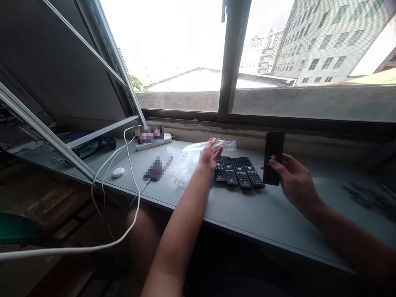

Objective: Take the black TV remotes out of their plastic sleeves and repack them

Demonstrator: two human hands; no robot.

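My right hand (295,177) holds a black remote control (273,159) upright above the table, with the thumb on its button face. My left hand (210,156) reaches over a heap of clear plastic bags (185,168). Its fingers are curled at a clear plastic bag (226,145) whose ends show on both sides of the hand; the exact grip is partly hidden. Just right of this hand, several black remote controls (237,172) lie side by side in a row, buttons up.
A white power strip (154,142) stands by the window wall. White cables (137,198) loop over the table's front edge near a round white device (118,172). A metal frame (77,159) rises at left. Dark blurred items (369,200) lie at far right on the grey table (247,210).
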